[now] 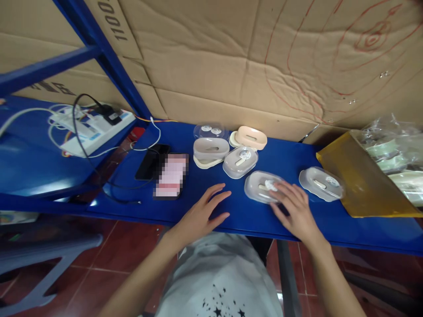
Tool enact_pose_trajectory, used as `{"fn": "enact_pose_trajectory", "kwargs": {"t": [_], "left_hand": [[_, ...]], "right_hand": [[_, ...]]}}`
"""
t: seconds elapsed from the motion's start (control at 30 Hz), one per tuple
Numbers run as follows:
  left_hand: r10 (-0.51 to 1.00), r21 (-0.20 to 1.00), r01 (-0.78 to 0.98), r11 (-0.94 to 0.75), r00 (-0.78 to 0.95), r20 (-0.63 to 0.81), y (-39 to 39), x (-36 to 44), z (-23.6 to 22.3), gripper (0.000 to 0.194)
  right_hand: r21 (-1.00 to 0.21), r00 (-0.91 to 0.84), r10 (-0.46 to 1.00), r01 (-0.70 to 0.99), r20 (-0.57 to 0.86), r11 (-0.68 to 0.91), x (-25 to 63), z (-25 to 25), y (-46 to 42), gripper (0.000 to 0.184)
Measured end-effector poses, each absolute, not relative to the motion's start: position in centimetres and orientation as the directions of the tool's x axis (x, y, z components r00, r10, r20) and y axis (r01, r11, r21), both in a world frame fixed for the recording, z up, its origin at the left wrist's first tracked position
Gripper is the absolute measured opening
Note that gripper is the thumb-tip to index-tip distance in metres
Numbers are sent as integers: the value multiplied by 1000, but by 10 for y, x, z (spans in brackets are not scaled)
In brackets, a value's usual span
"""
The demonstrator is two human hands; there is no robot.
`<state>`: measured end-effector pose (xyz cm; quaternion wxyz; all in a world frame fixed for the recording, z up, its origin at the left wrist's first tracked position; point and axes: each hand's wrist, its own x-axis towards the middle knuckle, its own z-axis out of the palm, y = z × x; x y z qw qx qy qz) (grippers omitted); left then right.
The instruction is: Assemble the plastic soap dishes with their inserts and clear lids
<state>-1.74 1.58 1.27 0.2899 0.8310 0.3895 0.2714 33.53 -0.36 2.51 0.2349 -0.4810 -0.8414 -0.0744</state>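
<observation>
My left hand (205,213) hovers over the blue table's near part, palm down, fingers apart and holding nothing. My right hand (295,210) grips the right end of an oval plastic box (255,187) with a translucent lid, fingers over its top and thumb at its near edge. A white label on that lid is partly covered by the fingertips. Behind it lies a similar lidded box (238,166) with a round label. Another labelled box (320,185) rests to the right of my right hand. A whitish oval box (211,147) sits on a cream part farther left.
A peach oval tray (253,137) and a clear lid (205,131) with round stickers lie near the cardboard wall (211,57). At right stands a yellow-edged carton (360,180) with bagged pale-green items. Phones (172,176), cables and a power strip (99,134) occupy the left.
</observation>
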Motion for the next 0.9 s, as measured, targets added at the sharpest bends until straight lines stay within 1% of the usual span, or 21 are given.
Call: {"fn": "enact_pose_trajectory", "kwargs": {"t": [0.1,0.13,0.17,0.23,0.33,0.4,0.47,0.53,0.6,0.67,0.77,0.9], "left_hand": [[800,669,494,-555,536,269,17,-16,13,51],[801,659,498,-564,526,287,18,-15,13,49],[802,647,505,-571,513,306,18,-15,13,47],[806,616,534,-580,487,336,20,-15,14,44],[809,540,604,-587,455,371,29,-17,16,39],[806,466,660,-590,445,391,44,-19,20,38],[801,379,715,-587,445,400,67,-21,27,39],[807,292,770,-567,448,386,96,-22,36,44],[827,218,820,-529,439,351,125,-23,43,48],[844,166,854,-493,424,327,147,-22,46,47],[863,167,871,-462,398,311,159,-20,40,44],[856,184,855,-484,419,304,152,-19,28,44]], "right_hand": [[16,-291,811,944,508,329,355,32,13,47],[26,-262,812,956,521,291,355,36,19,51],[19,-253,813,958,525,286,354,40,23,55],[-32,-307,808,928,502,372,343,48,32,55],[-117,-468,764,815,444,567,321,59,47,40],[-171,-527,746,758,408,630,310,62,60,31],[-219,-532,753,741,387,635,303,59,75,28],[-255,-506,765,740,399,622,300,51,87,29],[-260,-489,770,746,411,613,297,40,93,36],[-238,-494,776,760,393,604,294,30,92,45],[-199,-501,790,785,354,586,289,24,85,50],[-170,-461,801,817,381,551,290,26,80,42]]}}
